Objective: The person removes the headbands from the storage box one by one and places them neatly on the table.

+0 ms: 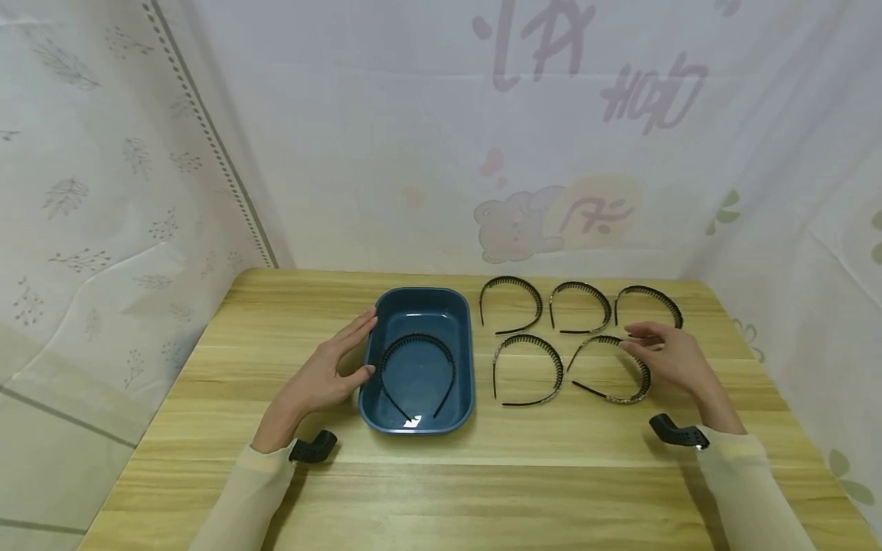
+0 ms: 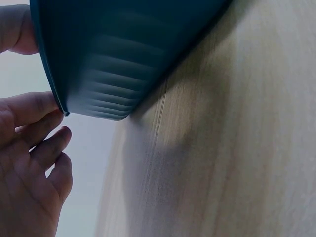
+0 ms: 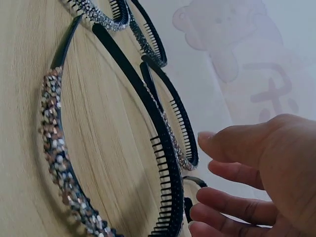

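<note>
My left hand (image 1: 318, 380) rests against the left rim of a deep blue plastic basin (image 1: 473, 383), its fingers extended and touching the edge; the left wrist view shows the fingertips at the rim. Inside the basin lies a black toothed headband (image 1: 417, 337). My right hand (image 1: 670, 357) hovers at the right side of a glittery headband (image 1: 644, 379), fingers loosely bent and holding nothing. In the right wrist view this headband (image 3: 54, 128) shows sparkling stones along one side and black comb teeth on the other, with thumb and fingers beside it.
Several more headbands lie right of the basin: one in the front row (image 1: 529, 337), and a back row with a left one (image 1: 510, 278), a middle one (image 1: 582, 285) and a right one (image 1: 651, 289). A patterned cloth (image 1: 386, 153) hangs behind the wooden table (image 1: 482, 497).
</note>
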Tool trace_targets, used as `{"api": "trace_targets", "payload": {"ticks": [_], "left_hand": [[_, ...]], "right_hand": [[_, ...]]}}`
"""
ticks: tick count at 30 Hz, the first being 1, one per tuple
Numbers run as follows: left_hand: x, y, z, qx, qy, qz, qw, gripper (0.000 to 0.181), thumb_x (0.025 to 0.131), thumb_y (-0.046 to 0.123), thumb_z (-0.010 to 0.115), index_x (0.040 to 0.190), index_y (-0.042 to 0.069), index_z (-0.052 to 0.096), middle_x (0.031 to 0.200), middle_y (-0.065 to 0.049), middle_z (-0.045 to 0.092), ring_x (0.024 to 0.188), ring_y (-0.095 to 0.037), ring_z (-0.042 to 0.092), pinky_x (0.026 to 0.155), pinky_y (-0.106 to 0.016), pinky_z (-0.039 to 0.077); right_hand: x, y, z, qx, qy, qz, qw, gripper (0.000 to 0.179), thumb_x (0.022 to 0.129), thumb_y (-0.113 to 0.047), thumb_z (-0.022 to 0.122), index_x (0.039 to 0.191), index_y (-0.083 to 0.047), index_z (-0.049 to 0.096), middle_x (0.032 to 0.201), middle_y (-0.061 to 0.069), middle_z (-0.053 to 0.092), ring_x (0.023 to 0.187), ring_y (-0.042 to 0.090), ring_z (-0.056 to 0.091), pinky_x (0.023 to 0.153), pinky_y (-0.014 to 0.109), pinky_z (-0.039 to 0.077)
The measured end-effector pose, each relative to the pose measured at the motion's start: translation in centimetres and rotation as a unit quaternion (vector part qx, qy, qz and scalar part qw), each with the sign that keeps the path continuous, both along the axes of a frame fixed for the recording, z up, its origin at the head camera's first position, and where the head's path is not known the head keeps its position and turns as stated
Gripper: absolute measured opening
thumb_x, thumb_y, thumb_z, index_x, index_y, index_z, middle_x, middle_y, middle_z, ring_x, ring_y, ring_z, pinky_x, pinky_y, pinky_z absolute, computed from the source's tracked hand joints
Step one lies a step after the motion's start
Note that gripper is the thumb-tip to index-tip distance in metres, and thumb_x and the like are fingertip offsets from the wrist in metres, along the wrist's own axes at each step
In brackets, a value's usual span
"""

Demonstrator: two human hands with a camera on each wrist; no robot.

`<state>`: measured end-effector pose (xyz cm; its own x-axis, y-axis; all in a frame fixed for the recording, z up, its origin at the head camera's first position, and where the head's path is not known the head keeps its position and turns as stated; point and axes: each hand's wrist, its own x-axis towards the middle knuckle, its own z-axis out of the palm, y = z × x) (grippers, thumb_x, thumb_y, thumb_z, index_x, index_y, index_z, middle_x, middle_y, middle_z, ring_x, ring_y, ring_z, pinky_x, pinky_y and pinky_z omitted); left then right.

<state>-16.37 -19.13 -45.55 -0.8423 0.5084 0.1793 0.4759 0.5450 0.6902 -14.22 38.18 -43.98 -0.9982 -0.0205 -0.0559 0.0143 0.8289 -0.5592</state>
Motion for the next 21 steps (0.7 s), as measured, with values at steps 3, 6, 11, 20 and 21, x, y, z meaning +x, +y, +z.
{"api": "trace_targets", "payload": {"ticks": [3,6,11,20,21], "left_hand": [[0.0,0.0,0.0,-0.001,0.0,0.0,1.0,0.079,0.093,0.008,0.069,0.162,0.008,0.03,0.173,-0.006,0.021,0.158,-0.035,0.023,0.121,-0.065,0.027],[0.0,0.0,0.0,-0.002,0.0,0.0,1.0,0.079,0.093,0.008,0.069,0.162,0.008,0.03,0.173,-0.006,0.021,0.158,-0.035,0.023,0.121,-0.065,0.028],[0.0,0.0,0.0,-0.003,0.0,0.001,1.0,0.079,0.093,0.008,0.069,0.162,0.009,0.03,0.173,-0.005,0.021,0.158,-0.034,0.023,0.121,-0.064,0.028],[0.0,-0.1,-0.2,-0.005,0.0,0.002,1.0,0.079,0.093,0.009,0.069,0.162,0.01,0.03,0.173,-0.004,0.021,0.158,-0.035,0.023,0.121,-0.065,0.027],[0.0,-0.1,-0.2,-0.004,0.0,0.002,1.0,0.079,0.093,0.009,0.069,0.162,0.01,0.03,0.173,-0.004,0.021,0.158,-0.035,0.023,0.122,-0.065,0.027]], "right_hand": [[0.1,-0.3,0.0,-0.006,0.001,0.005,1.0,0.058,0.101,-0.044,0.062,0.142,-0.002,0.058,0.129,0.027,0.067,0.115,0.044,0.065,0.09,0.055,0.056],[0.0,-0.6,0.1,-0.011,-0.001,0.011,0.9999,0.062,0.102,-0.046,0.06,0.145,-0.002,0.055,0.135,0.029,0.063,0.119,0.048,0.063,0.094,0.06,0.055],[-0.3,-1.4,0.3,-0.019,-0.006,0.023,0.9995,0.065,0.102,-0.049,0.058,0.148,-0.004,0.051,0.143,0.032,0.056,0.124,0.053,0.06,0.097,0.062,0.053],[-0.9,-3.4,0.3,-0.019,0.013,0.054,0.9983,0.062,0.102,-0.042,0.061,0.15,-0.005,0.049,0.144,0.03,0.055,0.117,0.05,0.064,0.091,0.056,0.058],[-0.9,-3.6,0.3,-0.02,0.015,0.057,0.9981,0.062,0.102,-0.041,0.062,0.151,-0.005,0.048,0.144,0.029,0.055,0.115,0.049,0.065,0.089,0.055,0.059]]}}
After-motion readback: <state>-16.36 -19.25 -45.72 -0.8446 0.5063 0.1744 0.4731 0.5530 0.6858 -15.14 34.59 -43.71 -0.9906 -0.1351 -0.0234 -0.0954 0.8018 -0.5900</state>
